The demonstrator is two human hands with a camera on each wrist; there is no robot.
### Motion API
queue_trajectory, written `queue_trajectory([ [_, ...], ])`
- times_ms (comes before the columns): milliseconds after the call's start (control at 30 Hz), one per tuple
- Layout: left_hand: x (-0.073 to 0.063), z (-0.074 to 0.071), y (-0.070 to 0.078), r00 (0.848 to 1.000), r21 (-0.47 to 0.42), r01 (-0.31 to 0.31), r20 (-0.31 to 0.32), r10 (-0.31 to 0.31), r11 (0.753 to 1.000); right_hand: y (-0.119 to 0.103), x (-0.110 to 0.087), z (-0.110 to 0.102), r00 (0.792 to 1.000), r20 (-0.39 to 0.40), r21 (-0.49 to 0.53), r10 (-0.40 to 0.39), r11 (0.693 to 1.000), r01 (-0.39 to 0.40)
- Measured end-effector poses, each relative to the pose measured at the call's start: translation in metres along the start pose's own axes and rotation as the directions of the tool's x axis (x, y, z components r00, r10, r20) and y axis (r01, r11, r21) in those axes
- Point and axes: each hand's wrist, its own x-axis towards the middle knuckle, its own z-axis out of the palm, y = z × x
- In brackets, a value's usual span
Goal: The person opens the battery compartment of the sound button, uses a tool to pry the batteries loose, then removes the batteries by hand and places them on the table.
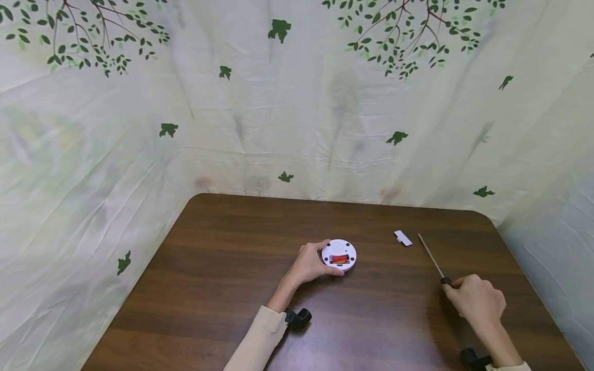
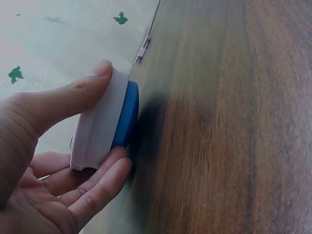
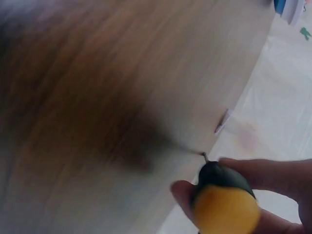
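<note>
My left hand (image 1: 310, 264) grips a round white device (image 1: 339, 247) by its edge, thumb on one side and fingers on the other. Its upper face has small holes and an uncovered compartment with red batteries (image 1: 340, 259). The left wrist view shows a blue part (image 2: 128, 113) on the side facing the table; whether it touches the wood I cannot tell. A screwdriver (image 1: 431, 257) is held in my right hand (image 1: 478, 301), its shaft pointing up and left. The right wrist view shows its yellow and black handle (image 3: 226, 209) between thumb and fingers.
A small white battery cover (image 1: 402, 238) lies on the brown wooden table (image 1: 241, 242), between the device and the screwdriver's tip. Behind the table's far edge hangs a pale cloth (image 1: 297, 118) printed with leaves and branches, and cloth also hangs at both sides.
</note>
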Motion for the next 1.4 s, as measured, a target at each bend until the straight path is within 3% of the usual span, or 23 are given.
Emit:
queue_trajectory([
  [133,0.000,-0.001,0.001,1.000,0.002,0.006,0.005,-0.006,1.000,-0.004,0.000,0.004,0.997,0.068,-0.037,-0.030,0.999,0.032],
  [433,-0.002,-0.002,-0.001,1.000,0.021,0.005,-0.002,-0.005,1.000,-0.013,-0.001,0.008,0.996,0.080,-0.074,-0.048,0.996,0.054],
  [533,-0.003,-0.002,-0.002,1.000,0.022,0.008,-0.001,-0.008,1.000,-0.018,0.000,0.005,0.996,0.049,-0.108,-0.073,0.991,0.078],
  [633,-0.004,-0.003,-0.002,1.000,0.020,0.010,0.000,-0.010,1.000,-0.033,0.002,0.001,0.986,-0.050,-0.124,-0.158,0.981,0.151],
  [700,-0.005,-0.004,-0.002,1.000,0.018,0.011,-0.001,-0.011,1.000,-0.050,0.005,0.000,0.959,-0.138,-0.107,-0.248,0.966,0.234],
  [767,-0.005,-0.004,-0.002,1.000,0.017,0.011,-0.003,-0.011,1.000,-0.069,0.009,0.003,0.909,-0.213,-0.068,-0.357,0.934,0.351],
  [867,-0.005,-0.004,-0.002,1.000,0.020,0.013,-0.006,-0.013,1.000,-0.099,0.017,0.012,0.822,-0.280,0.023,-0.495,0.853,0.522],
  [967,-0.004,-0.002,-0.002,1.000,0.027,0.007,-0.006,-0.007,1.000,-0.123,0.026,0.025,0.756,-0.280,0.120,-0.591,0.760,0.638],
  [1067,-0.002,-0.001,-0.001,1.000,0.040,-0.009,0.000,0.009,0.999,-0.140,0.034,0.037,0.728,-0.241,0.195,-0.642,0.703,0.684],
  [1400,-0.001,0.000,0.000,0.999,0.080,-0.040,0.010,0.040,0.996,-0.160,0.045,0.054,0.654,-0.175,0.216,-0.736,0.620,0.755],
])
